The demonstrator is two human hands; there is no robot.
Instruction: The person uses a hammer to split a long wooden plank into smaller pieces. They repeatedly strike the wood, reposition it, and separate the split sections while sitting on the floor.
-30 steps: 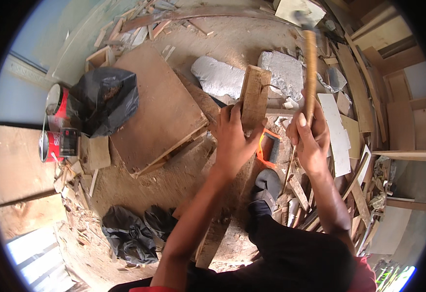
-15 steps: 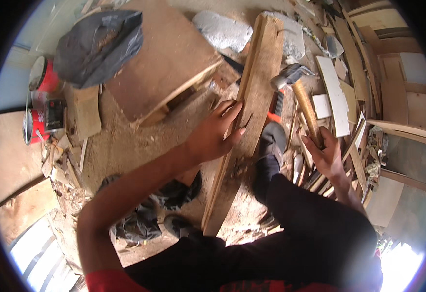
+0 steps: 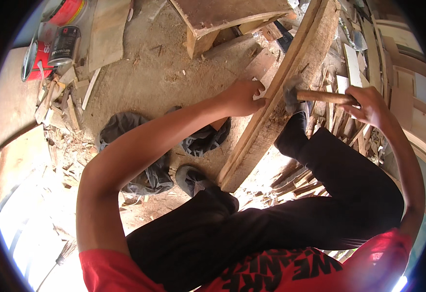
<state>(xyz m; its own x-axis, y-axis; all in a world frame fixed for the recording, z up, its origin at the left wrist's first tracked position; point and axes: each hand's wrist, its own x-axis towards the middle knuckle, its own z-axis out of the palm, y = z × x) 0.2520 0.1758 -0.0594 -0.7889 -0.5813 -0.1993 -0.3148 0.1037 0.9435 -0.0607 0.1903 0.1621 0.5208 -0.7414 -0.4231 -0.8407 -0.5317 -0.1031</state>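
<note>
A long, thick wooden beam (image 3: 296, 58) slants across the middle, its near end by my shoe. My right hand (image 3: 371, 104) is wrapped round the wooden handle of a hammer (image 3: 327, 97). The hammer's metal head is over the beam, slightly blurred; I cannot tell whether it touches the wood. A thin nail (image 3: 306, 65) sticks up from the beam just beyond the head. At the beam's left edge is my left hand (image 3: 244, 99), with curled fingers and thumb apart and nothing visible between them. Its fingertips are at the wood's side.
A low wooden box (image 3: 232, 14) stands at the far side. Red and black cans (image 3: 64, 46) are at the upper left, near a board (image 3: 108, 34). Dark crumpled plastic (image 3: 145, 175) lies left of my shoe (image 3: 193, 179). Wood scraps (image 3: 296, 187) litter the floor.
The hammer has swung down from upright to nearly level over the beam. My left hand has drawn back from the beam's top to its left edge. The view has shifted nearer my body.
</note>
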